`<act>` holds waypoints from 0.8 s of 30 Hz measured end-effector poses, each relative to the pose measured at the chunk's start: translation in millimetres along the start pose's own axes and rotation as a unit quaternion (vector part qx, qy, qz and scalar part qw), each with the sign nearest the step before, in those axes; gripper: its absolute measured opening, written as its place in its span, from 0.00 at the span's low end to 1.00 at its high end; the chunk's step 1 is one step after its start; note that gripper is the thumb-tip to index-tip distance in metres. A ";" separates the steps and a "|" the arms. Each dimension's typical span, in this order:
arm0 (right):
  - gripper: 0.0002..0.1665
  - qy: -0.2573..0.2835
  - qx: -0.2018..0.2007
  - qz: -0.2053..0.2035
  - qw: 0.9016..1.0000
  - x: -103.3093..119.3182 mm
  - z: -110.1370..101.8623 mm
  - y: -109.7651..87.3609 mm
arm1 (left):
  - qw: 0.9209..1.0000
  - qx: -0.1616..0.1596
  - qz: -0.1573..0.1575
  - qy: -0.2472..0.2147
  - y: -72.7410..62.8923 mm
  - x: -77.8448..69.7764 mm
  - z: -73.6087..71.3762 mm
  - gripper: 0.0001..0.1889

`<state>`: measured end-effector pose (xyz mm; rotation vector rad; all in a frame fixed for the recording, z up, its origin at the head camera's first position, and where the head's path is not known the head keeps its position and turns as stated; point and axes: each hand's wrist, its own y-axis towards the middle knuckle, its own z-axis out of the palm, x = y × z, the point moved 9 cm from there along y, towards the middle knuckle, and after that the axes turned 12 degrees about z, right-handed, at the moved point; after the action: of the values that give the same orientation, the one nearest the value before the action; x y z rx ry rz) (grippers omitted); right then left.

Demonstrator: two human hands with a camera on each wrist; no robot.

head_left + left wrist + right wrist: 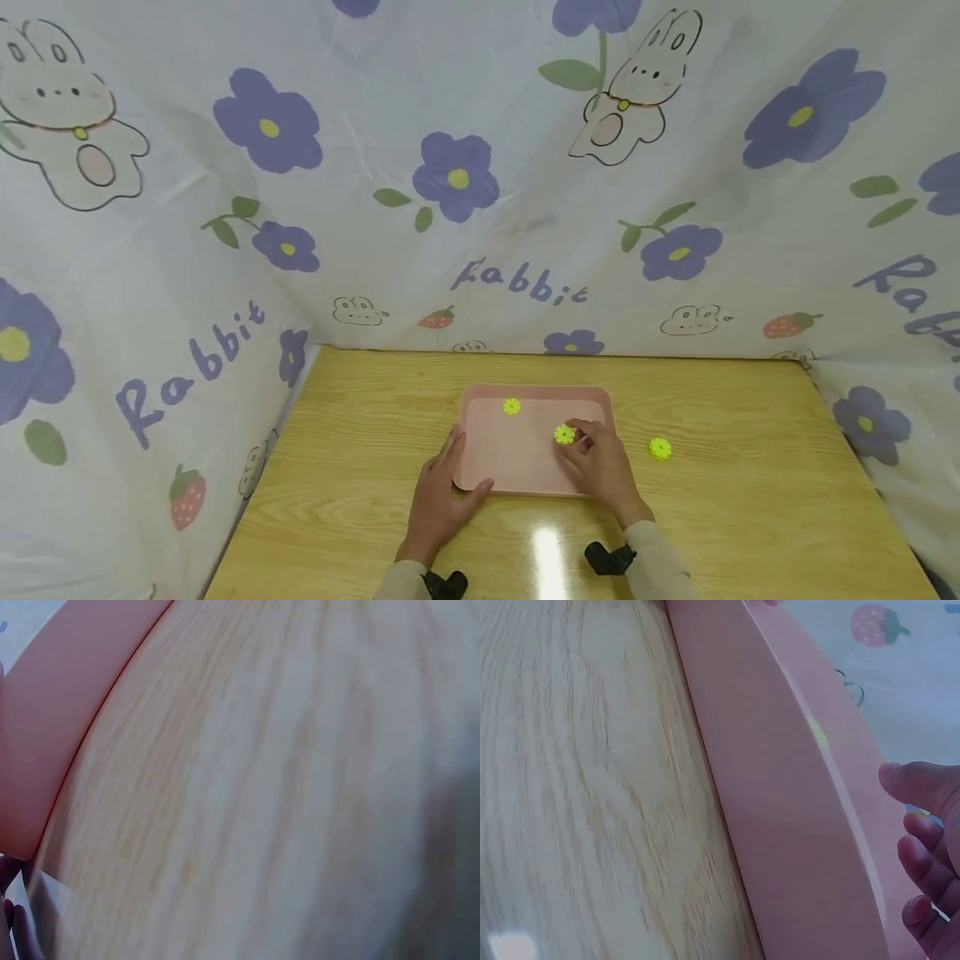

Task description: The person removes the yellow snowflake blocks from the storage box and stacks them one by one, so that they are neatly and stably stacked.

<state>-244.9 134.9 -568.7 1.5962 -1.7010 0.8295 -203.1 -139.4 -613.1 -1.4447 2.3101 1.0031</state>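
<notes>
A pink rectangular tray (495, 450) lies on the wooden table. My left hand (441, 504) rests against its near left corner, fingers straight along the left side and thumb spread over the front edge. Over the tray's right half, my right hand (602, 467) pinches a yellow-green flower-shaped disc (564, 434) between thumb and index finger. A matching disc (512, 406) lies near the tray's far edge. In the right wrist view, the thumb (911, 784) is above the tray's front wall (780, 787); the pinched disc is hidden there.
More yellow-green discs (660, 448) sit in a small pile on the table (720, 500), right of the tray. Rabbit-and-flower cloth (375, 250) hangs behind the table and along both sides. The tray's outer wall (67, 697) fills the left wrist view's left side.
</notes>
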 end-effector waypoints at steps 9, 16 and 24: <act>0.21 0.023 -0.045 -0.032 0.998 -4.1 -28.9 -11.7 | 1.000 -0.007 0.007 0.002 1.6 -2.5 -2.5 0.47; 0.22 0.034 -0.080 0.003 0.996 -22.0 -52.7 -16.4 | 1.000 -0.002 0.008 0.006 0.8 0.2 0.8 0.47; 0.23 0.019 -0.118 0.033 0.992 -47.4 -79.2 -23.0 | 1.000 -0.001 0.005 0.005 0.6 0.0 1.5 0.47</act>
<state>-216.8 225.5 -560.5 1.3642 -1.7613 0.6577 -203.8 -138.3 -614.0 -1.4431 2.3261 1.0023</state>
